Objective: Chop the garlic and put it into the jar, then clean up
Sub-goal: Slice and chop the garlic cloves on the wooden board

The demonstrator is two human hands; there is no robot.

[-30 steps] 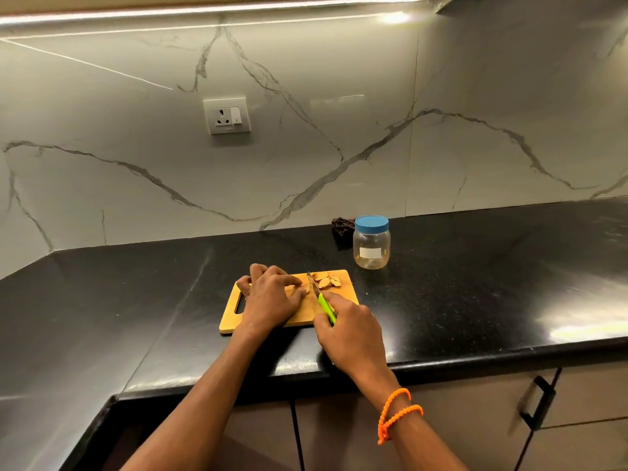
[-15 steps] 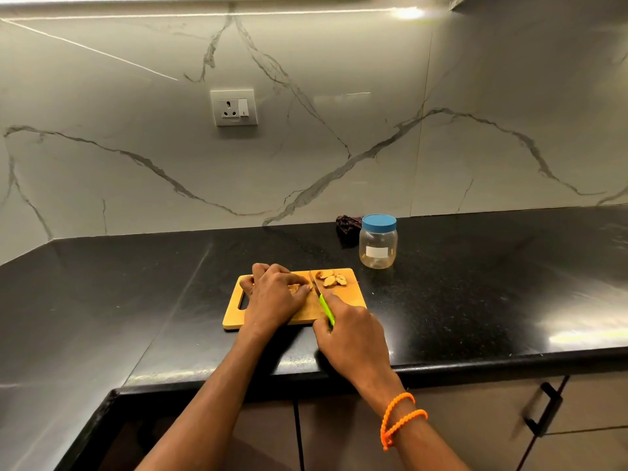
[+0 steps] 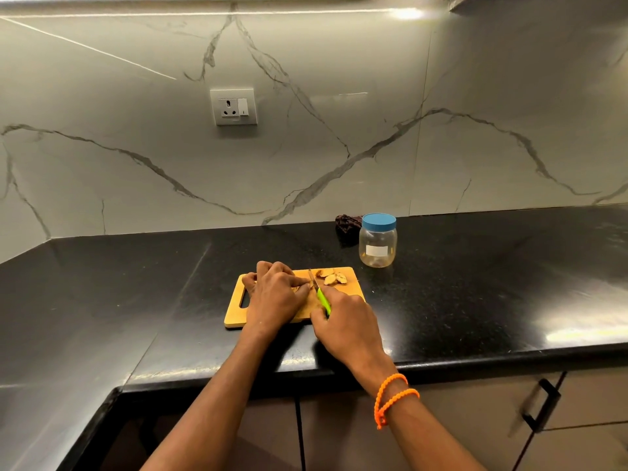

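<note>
1. Right hand (image 3: 346,321) still curled round the green handle of the knife (image 3: 323,299), blade pointing to 12 o'clock, now a touch nearer the left fingertips than a second ago.
2. Left hand (image 3: 275,295) as before, fingers bent, pinning a garlic piece on the cutting board (image 3: 234,312); piece mostly hidden.
3. Cut garlic slices (image 3: 331,277) unmoved, at 1 o'clock from the blade.
4. Jar (image 3: 378,240), blue lid on, at 1 o'clock beyond the board, apart from it.
5. Dark cloth (image 3: 347,223) at 10 o'clock of the jar.
</note>
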